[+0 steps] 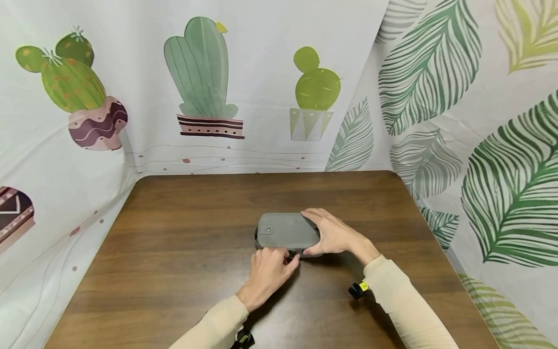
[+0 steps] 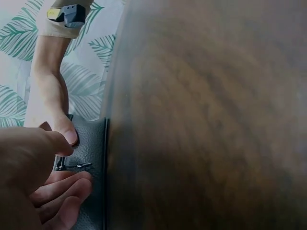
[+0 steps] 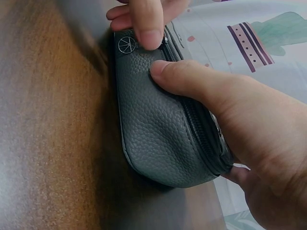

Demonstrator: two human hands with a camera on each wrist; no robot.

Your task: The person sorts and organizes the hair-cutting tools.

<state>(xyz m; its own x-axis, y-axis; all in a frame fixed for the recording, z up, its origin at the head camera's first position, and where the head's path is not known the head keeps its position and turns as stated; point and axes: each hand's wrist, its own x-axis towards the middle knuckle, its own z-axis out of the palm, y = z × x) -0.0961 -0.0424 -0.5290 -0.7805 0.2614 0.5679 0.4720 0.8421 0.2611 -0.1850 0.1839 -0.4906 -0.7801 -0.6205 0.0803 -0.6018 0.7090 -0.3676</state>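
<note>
A grey pebbled-leather zip pouch (image 1: 285, 231) lies on the table, its snap flap on top. My right hand (image 1: 334, 231) grips its right end, thumb on the front side near the zipper (image 3: 196, 122) and fingers round the back. At the front edge is my left hand (image 1: 269, 271), its bent fingers and thumb close to the zipper. A metal zipper pull (image 2: 81, 166) shows in the gap between the left thumb and fingers, apparently not pinched. In the right wrist view, a round openwork metal charm (image 3: 126, 44) lies against the pouch beside the left hand's fingers.
The brown wooden table (image 1: 183, 232) extends all round the pouch. Behind it and at the right hang white cloths (image 1: 261, 87) printed with cacti and leaves. A small black camera (image 1: 358, 290) is strapped at the right wrist.
</note>
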